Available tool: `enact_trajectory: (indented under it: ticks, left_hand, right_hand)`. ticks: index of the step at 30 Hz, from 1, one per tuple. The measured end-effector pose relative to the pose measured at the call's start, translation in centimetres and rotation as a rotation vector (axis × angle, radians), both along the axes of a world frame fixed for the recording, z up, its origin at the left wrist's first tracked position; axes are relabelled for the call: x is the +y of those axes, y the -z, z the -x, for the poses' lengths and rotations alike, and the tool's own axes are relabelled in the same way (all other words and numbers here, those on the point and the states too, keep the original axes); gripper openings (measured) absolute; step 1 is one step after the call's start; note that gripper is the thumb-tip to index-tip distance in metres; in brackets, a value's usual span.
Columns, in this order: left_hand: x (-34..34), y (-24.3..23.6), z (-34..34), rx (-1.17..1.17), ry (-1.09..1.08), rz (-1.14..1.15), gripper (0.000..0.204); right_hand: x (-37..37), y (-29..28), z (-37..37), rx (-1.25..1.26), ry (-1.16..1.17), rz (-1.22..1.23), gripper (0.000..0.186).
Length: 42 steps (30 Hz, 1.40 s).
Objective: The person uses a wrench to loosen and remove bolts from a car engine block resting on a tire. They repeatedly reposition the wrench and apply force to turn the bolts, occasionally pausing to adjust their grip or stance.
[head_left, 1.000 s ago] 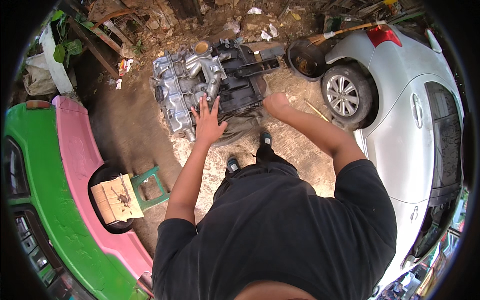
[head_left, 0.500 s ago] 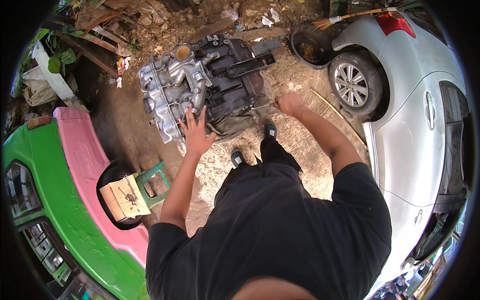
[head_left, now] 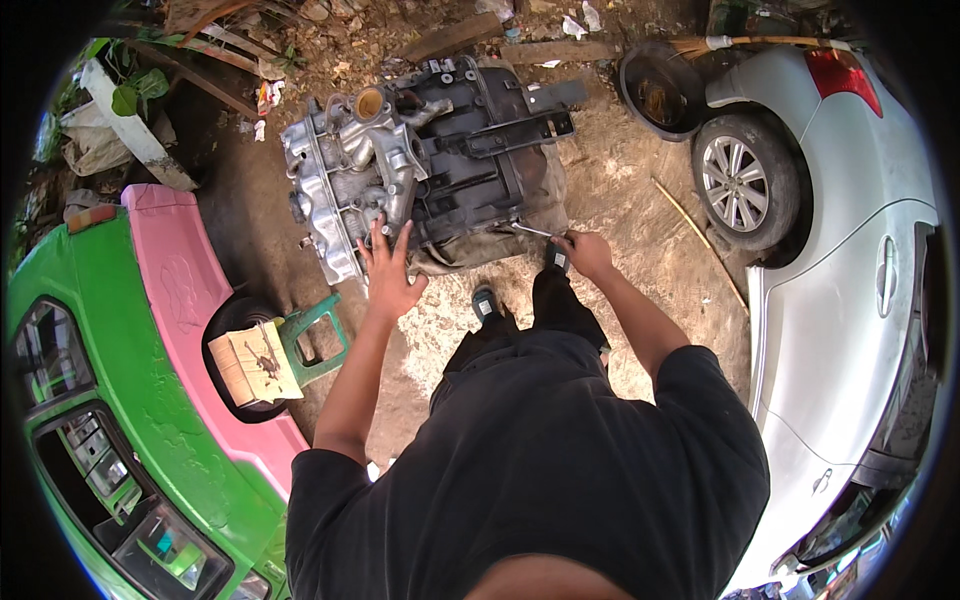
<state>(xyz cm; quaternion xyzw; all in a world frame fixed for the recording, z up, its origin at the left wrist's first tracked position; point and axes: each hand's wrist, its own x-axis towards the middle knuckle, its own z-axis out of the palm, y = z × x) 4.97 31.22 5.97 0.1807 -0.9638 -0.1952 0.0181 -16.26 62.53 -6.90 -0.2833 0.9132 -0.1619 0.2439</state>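
Note:
An engine [head_left: 455,185] lies on the ground ahead of me, with silvery cast parts at its left and a dark block at its right. My left hand [head_left: 392,278] rests with fingers spread against the near edge of the silvery part. In my right hand [head_left: 588,254] is the end of a slim metal wrench [head_left: 533,230], its far end meeting the engine's near right edge. The fastener under the wrench is too small to make out. Crumpled cloth [head_left: 470,255] sits under the near side of the engine.
A silver car [head_left: 850,130] stands close at right, a green and pink vehicle [head_left: 180,270] at left. Beside the latter are a green plastic stool [head_left: 325,335] and cardboard [head_left: 255,365]. A black basin [head_left: 660,95] and a thin stick [head_left: 700,240] lie right of the engine.
My right hand has swung the wrench's handle toward my body. My left hand stays against the engine. The whole view has shifted slightly.

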Motion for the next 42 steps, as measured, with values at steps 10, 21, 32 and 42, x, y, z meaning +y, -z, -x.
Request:
enact_trajectory:
  ticks: [10,21,32,42]
  left_hand:
    - [-0.1,0.1,-0.4,0.042,0.023,0.007,0.094]
    - [-0.2,-0.2,-0.6,0.046,0.041,-0.01,0.092]
    - [-0.2,-0.3,-0.6,0.009,0.036,-0.011,0.092]
    - [-0.1,-0.1,-0.4,0.027,0.038,-0.005,0.091]
  right_hand:
    - [-3.4,-9.3,1.2,0.123,-0.128,-0.232,0.05]
    - [-6.3,-11.6,3.0,0.198,-0.374,-0.481,0.047]
    - [-5.6,-10.7,-0.2,0.286,-0.306,-0.446,0.031]
    - [-3.9,-8.6,2.3,0.24,-0.414,-0.383,0.039]
